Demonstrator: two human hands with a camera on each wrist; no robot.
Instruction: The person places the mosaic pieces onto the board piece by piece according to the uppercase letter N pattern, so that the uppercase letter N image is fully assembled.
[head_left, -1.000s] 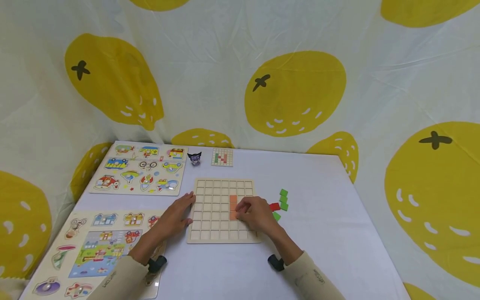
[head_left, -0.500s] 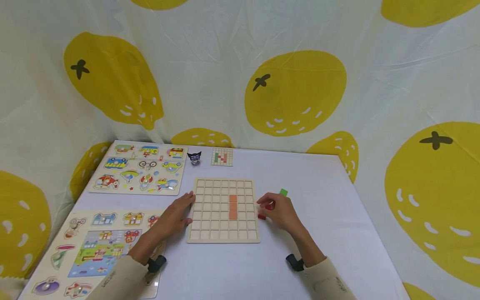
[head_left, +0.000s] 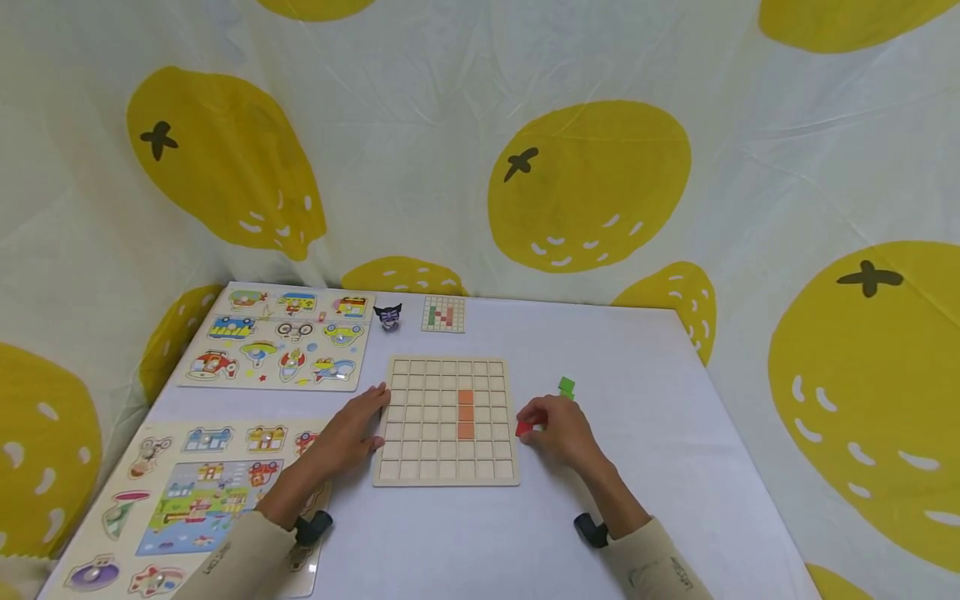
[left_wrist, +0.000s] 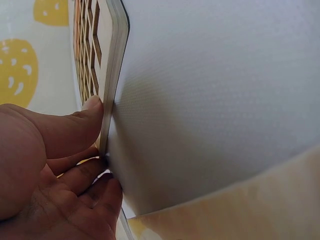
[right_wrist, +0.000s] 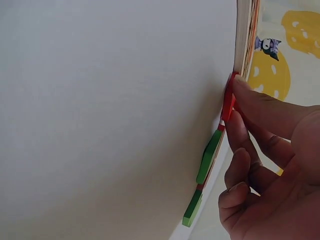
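Note:
My left hand [head_left: 347, 429] rests at the left edge of a wooden grid board [head_left: 420, 477], fingers and thumb spread along it. In the left wrist view the thumb presses the board's rim [left_wrist: 111, 75]. Three orange tiles [head_left: 466, 413] sit in a column on the grid. Just beyond the board's right edge, my right hand [head_left: 558, 429] pinches a red tile [head_left: 523, 428] between thumb and fingers; the tile [right_wrist: 229, 100] is low at the tabletop. Green tiles [head_left: 567, 385] lie behind that hand, which partly hides the loose pieces. Two green tiles [right_wrist: 209, 157] show in the right wrist view.
A small pattern card [head_left: 443, 314] and a dark-eared figurine [head_left: 388, 317] stand at the back. Two picture puzzle boards, one with vehicles [head_left: 273, 342] and one with a town scene [head_left: 168, 429], lie on the left. A lemon-print cloth [head_left: 420, 167] hangs behind the table.
The right hand has left the orange tiles on the grid and moved right to the loose tiles, where it now holds a red one by the board's edge. The left hand is unmoved.

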